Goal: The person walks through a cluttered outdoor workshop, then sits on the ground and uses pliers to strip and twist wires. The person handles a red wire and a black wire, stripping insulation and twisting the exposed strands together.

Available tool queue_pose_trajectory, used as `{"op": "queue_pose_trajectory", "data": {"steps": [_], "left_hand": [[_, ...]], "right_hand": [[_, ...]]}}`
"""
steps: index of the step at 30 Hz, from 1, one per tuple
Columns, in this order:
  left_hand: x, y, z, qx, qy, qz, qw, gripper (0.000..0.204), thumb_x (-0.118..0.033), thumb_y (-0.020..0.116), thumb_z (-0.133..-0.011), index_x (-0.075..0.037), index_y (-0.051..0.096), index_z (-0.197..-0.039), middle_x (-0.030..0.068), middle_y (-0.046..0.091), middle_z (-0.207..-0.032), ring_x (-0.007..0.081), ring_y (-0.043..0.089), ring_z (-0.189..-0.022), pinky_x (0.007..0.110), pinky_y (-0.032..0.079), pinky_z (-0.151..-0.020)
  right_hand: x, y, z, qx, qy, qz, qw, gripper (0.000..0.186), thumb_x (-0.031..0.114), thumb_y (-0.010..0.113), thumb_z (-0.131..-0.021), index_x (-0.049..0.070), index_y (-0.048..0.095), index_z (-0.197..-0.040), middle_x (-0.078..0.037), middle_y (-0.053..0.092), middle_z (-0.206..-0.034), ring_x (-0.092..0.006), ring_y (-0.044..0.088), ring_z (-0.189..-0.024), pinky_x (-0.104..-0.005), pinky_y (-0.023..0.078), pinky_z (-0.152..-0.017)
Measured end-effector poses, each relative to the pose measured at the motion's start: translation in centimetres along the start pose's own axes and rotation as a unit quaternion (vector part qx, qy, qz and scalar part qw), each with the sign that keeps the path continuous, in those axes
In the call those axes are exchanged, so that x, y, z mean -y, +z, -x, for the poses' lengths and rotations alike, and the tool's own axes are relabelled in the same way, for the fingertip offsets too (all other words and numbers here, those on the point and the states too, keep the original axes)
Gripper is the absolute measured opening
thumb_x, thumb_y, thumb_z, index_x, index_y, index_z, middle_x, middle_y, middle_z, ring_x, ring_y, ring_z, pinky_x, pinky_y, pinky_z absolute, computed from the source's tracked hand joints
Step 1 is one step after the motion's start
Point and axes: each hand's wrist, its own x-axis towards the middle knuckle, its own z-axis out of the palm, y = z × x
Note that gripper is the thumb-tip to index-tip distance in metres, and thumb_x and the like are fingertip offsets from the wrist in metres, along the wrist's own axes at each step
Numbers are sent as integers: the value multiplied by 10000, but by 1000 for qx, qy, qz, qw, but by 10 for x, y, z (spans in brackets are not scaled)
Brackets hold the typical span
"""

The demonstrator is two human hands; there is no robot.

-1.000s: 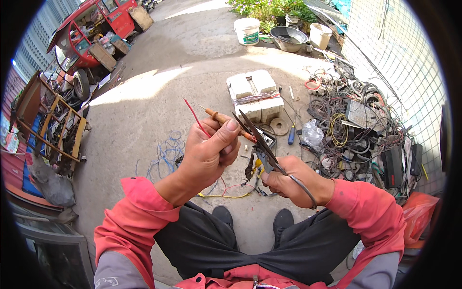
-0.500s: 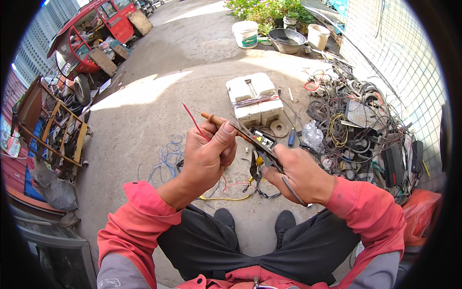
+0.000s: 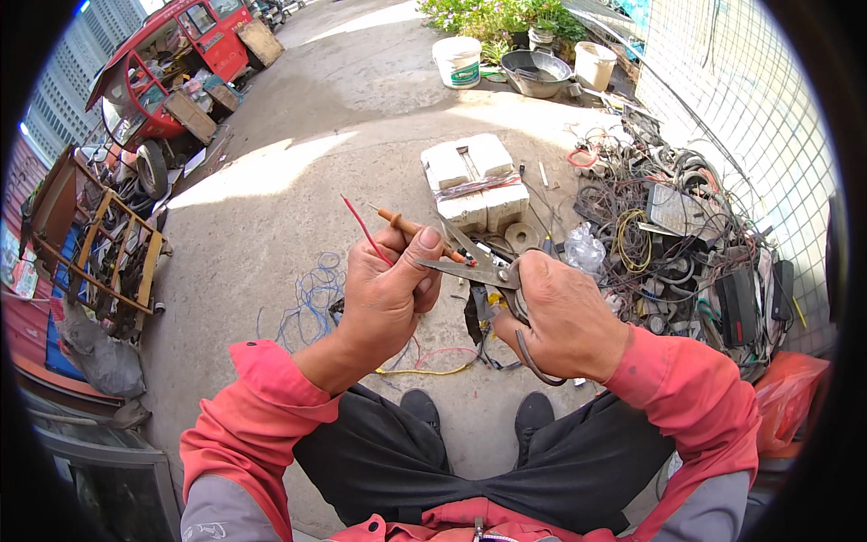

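My left hand [image 3: 388, 282] is closed, pinching an orange-brown test probe [image 3: 403, 225] between thumb and fingers. The probe's thin metal tip points up and to the left, and its other end sticks out toward the right. A stiff red wire [image 3: 363, 228] rises from the same fist. Metal scissors [image 3: 492, 274] are in my right hand [image 3: 571, 316], its fingers wrapped round the handles. Their blades stand spread, one above and one below the probe's right end. Whether a blade touches the probe, I cannot tell.
Beyond my hands stands a white foam block [image 3: 471, 181] with a ring-shaped disc [image 3: 521, 238] beside it. Tangled cables [image 3: 632, 244] heap up at the right along a wire mesh fence [image 3: 750, 99]. Thin blue wire [image 3: 312, 294] lies on the ground at the left. Buckets [image 3: 458, 63] stand farther off.
The scissor blades, close together half a second ago, have spread apart around the probe's right end. My left hand keeps its hold on the probe and red wire, almost in place.
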Motion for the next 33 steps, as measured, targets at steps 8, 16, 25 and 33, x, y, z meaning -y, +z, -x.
{"op": "queue_pose_trajectory", "data": {"steps": [8, 16, 25, 33], "left_hand": [[1, 4, -1, -15, -1, -4, 1000, 274, -237, 579, -970, 7, 600, -849, -37, 427, -546, 40, 323, -426, 214, 249, -399], [3, -2, -4, 6, -5, 20, 1000, 248, -227, 577, -970, -3, 590, -865, -37, 428, -554, 39, 325, -426, 210, 243, -399], [6, -2, -5, -9, -41, 36, 998, 244, -239, 579, -969, -17, 589, -870, -37, 431, -550, 43, 340, -420, 213, 237, -392], [7, 2, -2, -1, -19, 3, 1000, 250, -231, 573, -972, -12, 590, -853, -34, 419, -544, 43, 347, -433, 214, 245, -395]], "right_hand": [[-3, 1, 0, 19, 0, -28, 999, 418, 317, 620, -807, -60, 452, -871, -249, 540, -812, -424, 571, -792, -471, 456, -703], [-3, -1, -3, 58, 18, -76, 995, 440, 336, 612, -829, -68, 442, -877, -263, 529, -810, -438, 557, -793, -474, 440, -699], [-5, 1, -3, 31, -13, -60, 998, 432, 317, 623, -826, -73, 447, -887, -262, 517, -815, -429, 544, -795, -469, 435, -700], [-6, 6, -1, 45, 2, -53, 998, 434, 318, 631, -836, -75, 455, -895, -259, 537, -807, -428, 573, -795, -473, 454, -697]]}}
